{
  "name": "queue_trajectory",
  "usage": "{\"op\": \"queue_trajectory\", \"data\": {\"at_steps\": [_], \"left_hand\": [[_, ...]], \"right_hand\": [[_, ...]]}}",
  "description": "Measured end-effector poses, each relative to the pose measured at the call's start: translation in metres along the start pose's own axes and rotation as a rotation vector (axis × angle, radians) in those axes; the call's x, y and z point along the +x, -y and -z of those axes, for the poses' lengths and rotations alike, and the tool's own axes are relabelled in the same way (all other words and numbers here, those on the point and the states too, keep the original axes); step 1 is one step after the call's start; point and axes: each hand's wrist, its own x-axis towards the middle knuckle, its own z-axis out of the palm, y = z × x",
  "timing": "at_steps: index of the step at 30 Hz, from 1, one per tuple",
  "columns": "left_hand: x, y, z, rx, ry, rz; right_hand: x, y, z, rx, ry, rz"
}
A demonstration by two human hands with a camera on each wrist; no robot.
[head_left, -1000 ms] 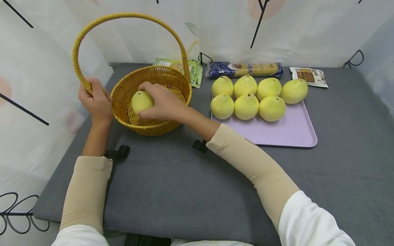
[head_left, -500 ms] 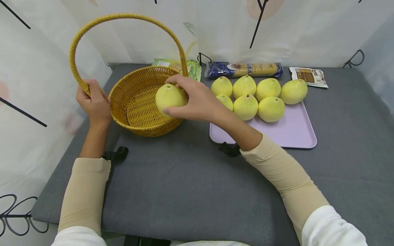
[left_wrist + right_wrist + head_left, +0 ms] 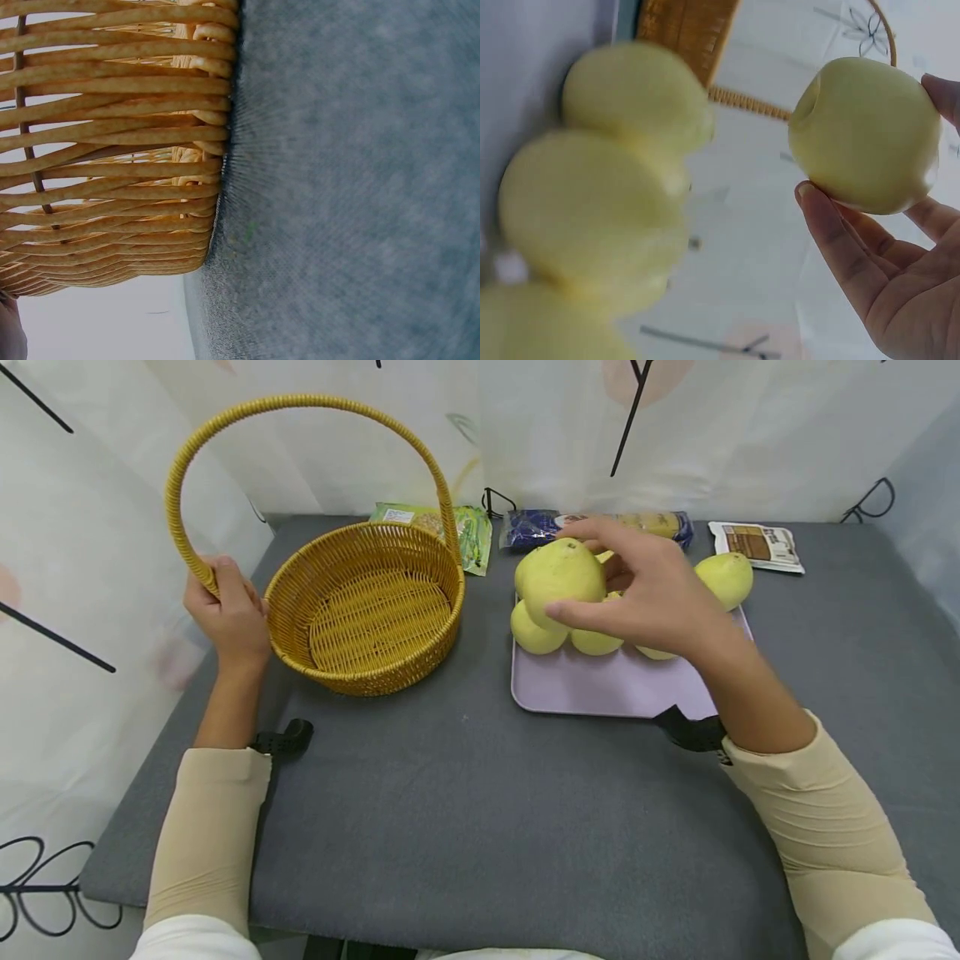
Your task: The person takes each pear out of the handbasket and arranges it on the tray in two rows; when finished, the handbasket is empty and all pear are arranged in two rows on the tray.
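My left hand (image 3: 231, 614) grips the side of the tall handle (image 3: 317, 402) of a yellow wicker basket (image 3: 367, 681), whose woven bottom shows bare. The basket's woven wall (image 3: 112, 157) fills much of the left wrist view. In my right hand (image 3: 652, 593) is a pale yellow, pomelo-like fruit (image 3: 866, 135), pinched between thumb and fingers. In the head view this fruit overlaps the other pale yellow fruits (image 3: 536, 631) clustered on a lilac tray (image 3: 600, 697). Part of that cluster is hidden behind my right hand.
Along the back of the grey-covered table (image 3: 450, 818) lie a green packet (image 3: 474, 539), a long blue and yellow packet (image 3: 528, 529) and a small brown and white packet (image 3: 757, 545). A white patterned curtain (image 3: 540, 435) hangs behind them.
My right hand has lifted the fruit out of the basket and carried it right, over to the tray. My left hand has stayed on the handle.
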Motion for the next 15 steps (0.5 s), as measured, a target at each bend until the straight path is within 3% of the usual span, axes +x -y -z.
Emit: {"op": "queue_trajectory", "data": {"at_steps": [7, 10, 15], "left_hand": [[0.0, 0.0, -0.002, -0.004, 0.002, -0.007], [0.001, 0.0, -0.002, 0.0, -0.001, -0.011], [0.002, -0.001, 0.0, 0.004, -0.006, 0.002]], "right_hand": [[-0.03, -0.03, 0.048, -0.046, -0.097, -0.194], [-0.033, -0.045, 0.07, -0.055, -0.099, -0.281], [-0.037, -0.071, 0.101, -0.18, -0.042, -0.382]]}}
